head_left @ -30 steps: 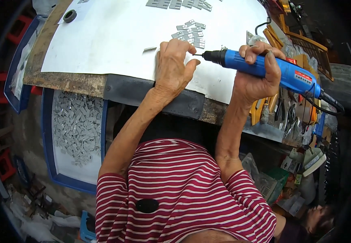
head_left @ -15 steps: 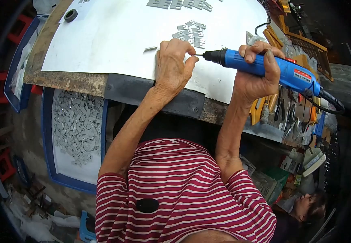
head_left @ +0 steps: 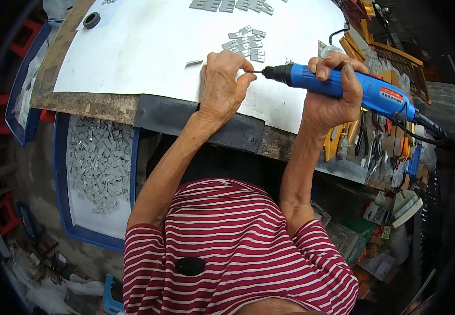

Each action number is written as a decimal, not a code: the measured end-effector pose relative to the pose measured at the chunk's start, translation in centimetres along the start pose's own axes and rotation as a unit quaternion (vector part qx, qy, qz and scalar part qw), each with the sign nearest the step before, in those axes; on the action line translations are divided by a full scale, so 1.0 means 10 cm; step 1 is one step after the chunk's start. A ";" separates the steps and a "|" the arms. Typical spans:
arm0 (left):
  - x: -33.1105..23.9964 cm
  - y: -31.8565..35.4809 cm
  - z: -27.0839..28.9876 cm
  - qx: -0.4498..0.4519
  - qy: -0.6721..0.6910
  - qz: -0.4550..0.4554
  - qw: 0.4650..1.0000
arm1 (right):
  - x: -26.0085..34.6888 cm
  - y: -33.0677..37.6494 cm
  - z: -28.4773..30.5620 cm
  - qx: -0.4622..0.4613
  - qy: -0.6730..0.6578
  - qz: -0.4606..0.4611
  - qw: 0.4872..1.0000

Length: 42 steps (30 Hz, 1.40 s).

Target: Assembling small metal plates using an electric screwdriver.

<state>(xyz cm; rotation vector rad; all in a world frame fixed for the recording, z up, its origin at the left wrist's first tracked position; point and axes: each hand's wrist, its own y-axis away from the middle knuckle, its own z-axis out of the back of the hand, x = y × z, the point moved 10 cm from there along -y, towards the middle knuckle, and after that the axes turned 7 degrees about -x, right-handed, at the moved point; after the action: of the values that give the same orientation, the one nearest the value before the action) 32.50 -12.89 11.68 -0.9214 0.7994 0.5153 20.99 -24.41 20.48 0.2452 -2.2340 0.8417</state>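
Observation:
My right hand (head_left: 337, 89) is wrapped round a blue electric screwdriver (head_left: 322, 80), held level with its thin bit pointing left. The bit's tip meets the pinched thumb and forefinger of my left hand (head_left: 226, 81). Whatever those fingers hold is hidden or too small to name. Just left of that hand, a small grey metal piece (head_left: 194, 63) lies on the white sheet (head_left: 133, 58). Beyond the hands is a loose group of flat grey pieces with small slots (head_left: 246, 43). Farther off, more grey pieces (head_left: 230, 5) sit in rows.
A blue tray (head_left: 63, 199) full of small grey parts stands below the table's left front. A dark ring (head_left: 91, 20) rests at the far left of the sheet. Pliers (head_left: 363, 139) and other tools crowd the right side. A dark strip (head_left: 201, 123) covers the table's front edge.
Both hands and the screwdriver stay almost in place. The head of another person, seen at the lower right before, is no longer in view.

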 end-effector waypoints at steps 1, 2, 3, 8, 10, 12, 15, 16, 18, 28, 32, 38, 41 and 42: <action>0.00 0.00 0.00 -0.001 0.005 -0.005 1.000 | -0.01 0.00 -0.01 0.000 0.000 -0.005 1.000; 0.00 0.00 0.01 -0.002 0.005 -0.005 1.000 | -0.01 0.00 -0.01 0.001 0.000 -0.005 1.000; -0.02 0.00 0.01 -0.003 0.006 -0.015 1.000 | 0.00 0.00 -0.01 -0.001 0.001 -0.005 1.000; 0.03 0.02 -0.08 0.067 0.008 0.022 0.997 | 0.00 0.01 0.02 -0.015 0.005 -0.012 1.000; 0.00 0.03 -0.09 0.075 0.006 0.005 0.997 | -0.01 0.00 0.03 -0.021 -0.005 -0.023 1.000; -0.02 0.03 -0.08 0.070 0.011 -0.005 0.998 | 0.00 0.01 0.04 -0.022 -0.005 -0.020 1.000; -0.04 0.03 -0.08 0.066 0.013 -0.018 0.998 | 0.00 0.02 0.06 -0.024 -0.005 -0.020 1.000; -0.04 0.03 -0.08 0.068 0.010 -0.021 0.997 | 0.00 0.02 0.06 -0.023 -0.006 -0.022 0.999; -0.05 0.03 -0.08 0.072 0.010 -0.019 0.997 | 0.00 0.02 0.06 -0.021 -0.005 -0.021 1.000; -0.07 0.02 -0.02 0.024 0.040 -0.016 0.999 | 0.00 0.03 0.09 -0.032 -0.006 -0.031 0.999; -0.05 0.02 -0.02 0.028 0.036 -0.012 0.999 | 0.00 0.04 0.09 -0.035 -0.007 -0.031 0.999; -0.05 0.02 -0.02 0.022 0.025 -0.016 0.999 | 0.00 0.03 0.08 -0.025 -0.010 -0.029 0.999; -0.05 0.01 -0.01 0.022 0.020 -0.017 0.999 | 0.00 0.03 0.07 -0.023 -0.019 -0.031 0.999; -0.03 0.02 -0.04 0.051 0.010 -0.002 0.999 | -0.01 0.03 0.07 -0.023 -0.019 -0.031 0.999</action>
<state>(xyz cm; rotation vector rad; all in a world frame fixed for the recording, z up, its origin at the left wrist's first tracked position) 32.00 -13.17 11.67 -0.8345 0.8348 0.4580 20.50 -24.64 19.89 0.3095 -2.2669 0.7580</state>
